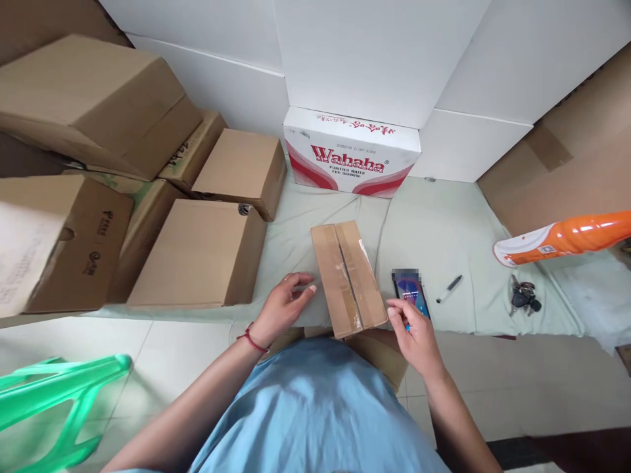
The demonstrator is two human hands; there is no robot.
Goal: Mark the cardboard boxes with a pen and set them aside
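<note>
A small cardboard box [350, 276] lies before me at the bed's front edge, clear tape on its top and a dark lengthwise gap down the middle. My left hand [290, 302], with a red cord bracelet on the wrist, hovers just left of it, fingers apart and holding nothing. At the box's right near corner is my right hand [413, 332], its thumb and fingers drawn together. A bit of blue shows beside that thumb; whether it is held I cannot tell. Partly behind the right hand lies a phone [411, 289], its screen lit.
Several cardboard boxes [197, 249] are stacked at the left. A Wahaha water carton [352, 157] stands against the white wall panels. To the right are a pen [449, 289], keys [524, 295] and an orange bottle [566, 238]. A green plastic stool [73, 394] stands on the floor.
</note>
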